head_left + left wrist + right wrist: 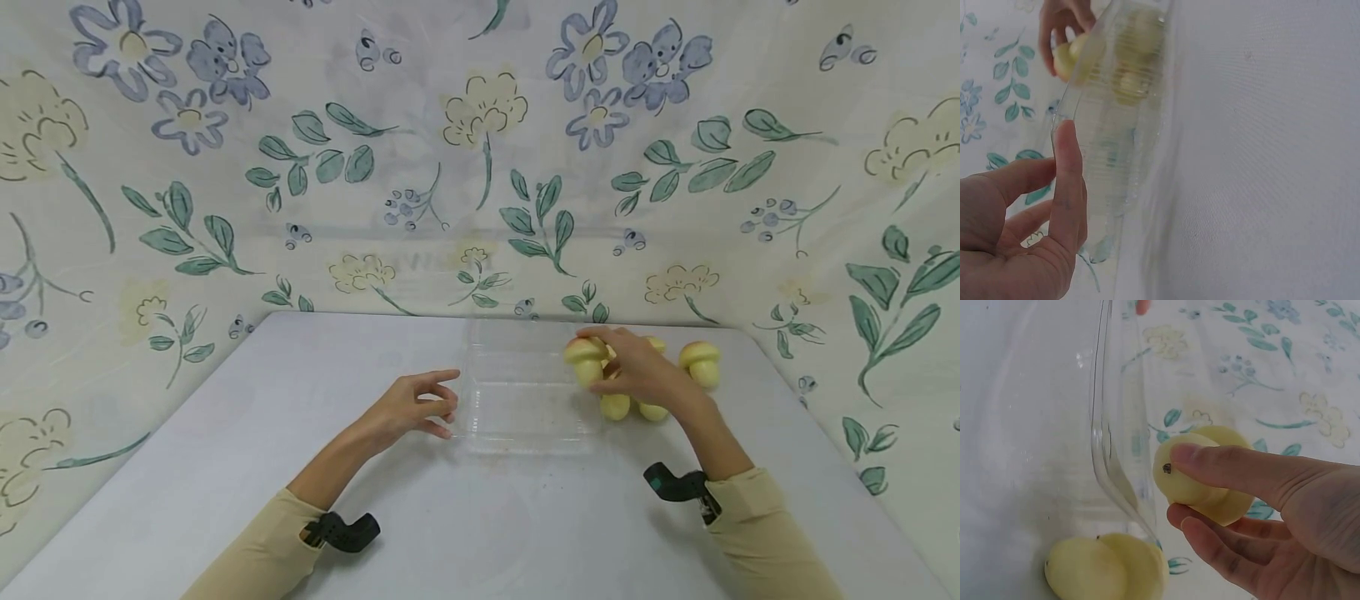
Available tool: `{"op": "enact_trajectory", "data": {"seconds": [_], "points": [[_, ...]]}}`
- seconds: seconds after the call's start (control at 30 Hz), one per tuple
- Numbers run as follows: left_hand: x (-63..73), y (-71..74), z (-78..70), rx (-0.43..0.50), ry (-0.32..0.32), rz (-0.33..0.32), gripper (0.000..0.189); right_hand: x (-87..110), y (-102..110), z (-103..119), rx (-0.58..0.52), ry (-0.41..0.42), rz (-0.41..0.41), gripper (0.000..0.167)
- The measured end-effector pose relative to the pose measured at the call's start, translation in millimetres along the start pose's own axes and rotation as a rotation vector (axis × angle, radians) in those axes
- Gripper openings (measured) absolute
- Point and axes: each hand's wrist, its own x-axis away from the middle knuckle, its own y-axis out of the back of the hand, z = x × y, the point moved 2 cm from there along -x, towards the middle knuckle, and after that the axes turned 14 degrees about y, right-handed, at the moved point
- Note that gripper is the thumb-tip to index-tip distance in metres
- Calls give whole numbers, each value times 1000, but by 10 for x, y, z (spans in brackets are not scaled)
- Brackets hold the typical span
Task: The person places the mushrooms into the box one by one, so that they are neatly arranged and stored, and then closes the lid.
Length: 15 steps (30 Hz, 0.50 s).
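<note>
My right hand pinches a pale yellow model mushroom with an orange-tinged cap, its thumb on the stem end near a small dark spot and its fingers underneath. The mushroom is raised at the right side of a clear plastic box. My left hand is at the box's left side, with loosely bent fingers. In the left wrist view, its fingertips lie right at the clear rim. More mushrooms stand beside the box under the right hand, which partly hides them.
One more mushroom stands apart at the far right. The white table runs back to a flower-printed cloth. Each sleeve carries a black wrist camera.
</note>
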Motion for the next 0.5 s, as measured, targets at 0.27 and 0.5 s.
{"op": "enact_trajectory", "data": {"seconds": [0.27,0.5], "points": [[23,11,-13,8,0,8,65,-124,-131,34,15,-66,8,74],[14,-6,-14,10,-3,11,66,-196,-220,73,-16,-68,2,74]]}}
